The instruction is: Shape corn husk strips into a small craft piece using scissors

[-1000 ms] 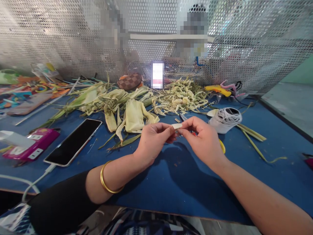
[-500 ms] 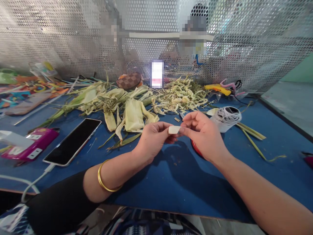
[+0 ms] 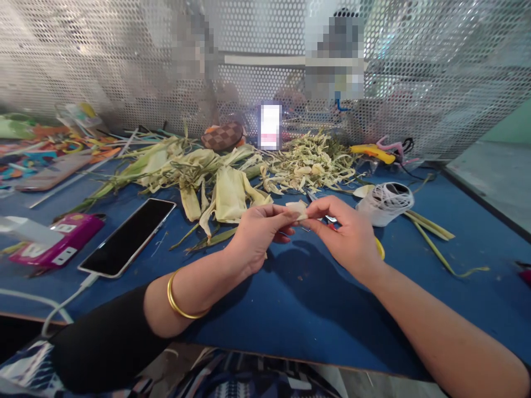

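A small pale piece of corn husk (image 3: 297,209) is pinched between my two hands, above the blue table. My left hand (image 3: 255,235) grips its left side with thumb and forefinger, the other fingers curled beneath. At its right edge, the thumb and forefinger of my right hand (image 3: 350,229) close on it. Beneath the right hand lie scissors, mostly hidden; a yellow handle part (image 3: 379,249) shows beside the palm. Larger corn husks (image 3: 231,196) lie just beyond my left hand. Behind them to the right is a heap of shredded husk strips (image 3: 315,166).
A spool of white string (image 3: 388,202) stands right of my right hand, near thin green stalks (image 3: 433,226). On the left lie a charging phone (image 3: 128,237) and a magenta pack (image 3: 60,243). A perforated metal screen (image 3: 265,83) rises at the back, with a lit phone (image 3: 269,127) before it.
The husk piece has risen slightly and turned in my fingers. My right hand has shifted its pinch, and the scissors' yellow handle now shows. The whole view has moved slightly.
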Tool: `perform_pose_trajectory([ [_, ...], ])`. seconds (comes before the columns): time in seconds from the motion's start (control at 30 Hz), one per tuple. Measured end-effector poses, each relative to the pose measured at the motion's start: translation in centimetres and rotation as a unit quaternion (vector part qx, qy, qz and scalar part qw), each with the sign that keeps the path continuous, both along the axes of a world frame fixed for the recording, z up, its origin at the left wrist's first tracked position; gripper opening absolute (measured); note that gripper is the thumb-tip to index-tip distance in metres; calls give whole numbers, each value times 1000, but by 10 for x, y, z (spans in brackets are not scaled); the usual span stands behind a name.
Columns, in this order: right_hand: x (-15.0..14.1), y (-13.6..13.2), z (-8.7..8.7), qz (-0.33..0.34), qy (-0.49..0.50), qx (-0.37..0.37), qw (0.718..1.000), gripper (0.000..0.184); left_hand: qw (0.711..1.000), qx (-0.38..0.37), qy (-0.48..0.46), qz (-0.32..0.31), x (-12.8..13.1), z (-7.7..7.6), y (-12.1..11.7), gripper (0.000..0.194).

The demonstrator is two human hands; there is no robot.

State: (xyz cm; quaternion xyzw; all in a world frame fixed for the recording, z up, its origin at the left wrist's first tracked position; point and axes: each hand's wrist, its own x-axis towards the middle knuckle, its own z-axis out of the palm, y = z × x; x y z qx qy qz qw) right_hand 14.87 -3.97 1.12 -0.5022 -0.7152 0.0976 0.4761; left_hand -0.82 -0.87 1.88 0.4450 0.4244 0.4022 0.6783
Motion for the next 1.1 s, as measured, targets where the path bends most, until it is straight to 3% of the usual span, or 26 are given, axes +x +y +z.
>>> perform_pose_trajectory([
  [0.1, 1, -1, 0, 12, -86, 75, 993, 4, 1000, -16, -24, -6, 0, 0, 0, 17],
  [0.23, 2, 1, -1, 10, -108, 108, 988, 9, 999, -29, -30, -7, -1, 1, -1, 17],
  [0.47, 1, 0, -3, -20, -85, 60, 994, 10, 999, 27, -10, -15, 1, 0, -3, 23],
  [0.7, -3, -3, 2, -53, -6, -15, 998, 9, 995, 90, 34, 2, 4, -1, -5, 17],
  [0.93, -4, -3, 3, -51, 14, -37, 998, 7, 995, 92, 33, -7, 3, 0, -6, 18],
  [1.1, -2, -1, 2, -13, 33, -33, 999, 10, 999, 31, -8, -22, 2, -1, -3, 19],
])
